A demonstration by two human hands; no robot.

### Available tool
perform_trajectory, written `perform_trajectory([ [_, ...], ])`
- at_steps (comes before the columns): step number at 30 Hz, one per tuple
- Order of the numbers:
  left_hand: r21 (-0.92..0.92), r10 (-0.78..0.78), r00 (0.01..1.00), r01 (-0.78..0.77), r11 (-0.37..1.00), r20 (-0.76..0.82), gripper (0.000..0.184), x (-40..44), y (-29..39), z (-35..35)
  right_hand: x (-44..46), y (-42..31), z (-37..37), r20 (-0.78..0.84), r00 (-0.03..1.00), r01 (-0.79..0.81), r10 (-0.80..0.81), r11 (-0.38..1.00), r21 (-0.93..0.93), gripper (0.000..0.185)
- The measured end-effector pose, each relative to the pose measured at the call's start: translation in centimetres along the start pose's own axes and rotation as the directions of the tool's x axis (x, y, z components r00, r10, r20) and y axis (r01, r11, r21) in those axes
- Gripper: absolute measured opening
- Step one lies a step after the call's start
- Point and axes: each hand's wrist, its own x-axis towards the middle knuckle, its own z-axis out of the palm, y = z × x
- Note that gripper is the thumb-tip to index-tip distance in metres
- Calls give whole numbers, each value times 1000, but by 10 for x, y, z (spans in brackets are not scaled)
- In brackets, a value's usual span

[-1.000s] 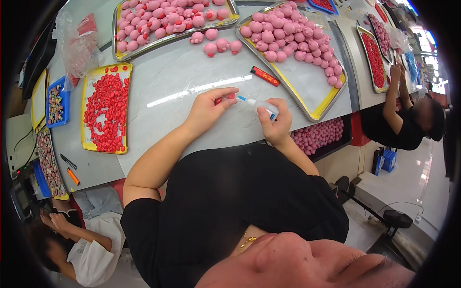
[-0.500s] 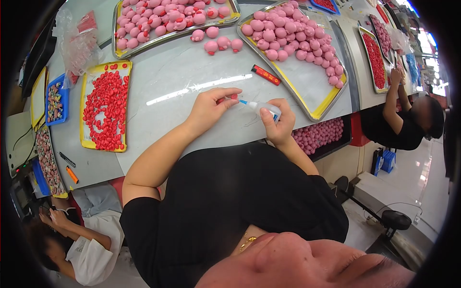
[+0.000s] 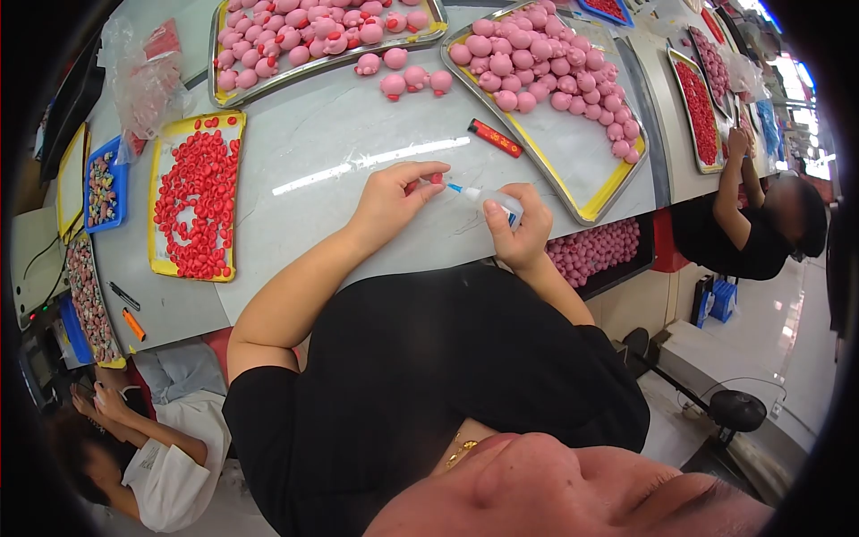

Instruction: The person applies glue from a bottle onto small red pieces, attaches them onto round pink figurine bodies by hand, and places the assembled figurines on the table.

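Between the thumb and fingers of my left hand (image 3: 394, 197) is a small red piece (image 3: 436, 179), partly covered by the fingertips; more red shows inside the fingers. My right hand (image 3: 523, 228) is closed around a clear glue bottle (image 3: 495, 204) with a thin blue tip (image 3: 457, 188). The tip points left at the red piece, a small gap apart from it. Both hands are above the grey-white table (image 3: 313, 224). Loose red pieces (image 3: 192, 206) of a similar colour lie spread in a yellow-edged tray (image 3: 234, 148) to the left.
Pink round figures fill the back tray (image 3: 215, 76) and the right tray (image 3: 582, 215); several stand between them. A red marker-like stick (image 3: 495, 139) lies by the right tray. A black bin (image 3: 642, 259) of pink pieces is below. Co-workers (image 3: 179, 465) sit left and right (image 3: 743, 215).
The glue bottle's tip has drawn very slightly to the right, away from the red piece. My left hand has hardly moved.
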Motion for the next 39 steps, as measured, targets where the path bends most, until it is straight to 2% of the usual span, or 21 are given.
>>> perform_trajectory([
  [3,-27,-38,999,39,999,5,25,0,1,0,-1,0,-2,47,993,-110,108,992,56,17],
  [5,-48,-80,997,81,996,16,25,-1,4,-2,-2,3,1,-24,972,-225,234,956,187,19],
  [7,111,-9,988,27,993,-154,23,-1,8,-5,-2,14,6,-23,957,-276,288,933,231,21],
  [8,113,-6,989,22,993,-145,23,0,9,-7,-1,20,8,-18,939,-325,342,905,274,24],
  [10,76,-10,971,29,997,-240,24,3,8,-14,4,29,18,7,942,-322,336,898,300,28],
  [12,7,-64,975,67,998,-213,24,5,0,-17,9,37,24,27,944,-319,328,892,319,32],
  [14,-55,-65,975,54,997,-212,24,4,0,-16,14,43,27,82,962,-272,262,949,160,39],
  [16,-24,-52,982,48,999,-181,24,3,1,-13,19,34,26,104,946,-316,306,943,101,44],
  [19,19,-50,990,53,998,-128,24,-2,4,-11,22,30,23,182,937,-332,298,922,201,42],
  [21,28,-52,994,54,998,-97,24,-2,5,-10,22,24,14,215,963,-219,162,936,275,42],
  [22,31,-46,992,50,998,-115,25,-2,4,-9,26,23,8,207,965,-213,159,939,271,42],
  [24,38,-31,991,36,999,-129,25,0,0,-10,39,23,-9,111,994,-36,13,979,202,47],
  [25,26,-11,990,14,1000,-142,25,1,-2,-10,55,23,-22,69,998,9,-11,1000,29,45],
  [27,24,22,989,-18,1000,-144,25,2,-5,-11,94,29,-39,-18,998,48,-52,982,-182,41],
  [29,14,-46,992,48,999,-114,25,3,-5,-13,144,61,-52,-10,983,162,-182,896,-413,39],
  [31,9,-38,991,39,999,-125,24,4,-3,-13,187,91,-58,1,967,197,-254,748,-633,46],
  [32,-11,-46,988,45,999,-146,24,5,-2,-12,201,105,-57,-24,965,184,-259,747,-639,46],
  [34,3,-47,990,48,999,-132,24,5,-2,-13,216,121,-55,116,988,22,99,664,-748,52],
  [35,-1,-71,989,71,997,-133,24,5,-2,-13,216,123,-59,97,991,9,96,663,-748,52],
  [37,0,-63,991,64,998,-120,24,3,1,-13,211,117,-62,219,953,35,208,645,-763,53],
  [39,-12,-72,992,72,997,-107,24,3,0,-13,200,116,-61,192,960,38,204,585,-810,53],
])
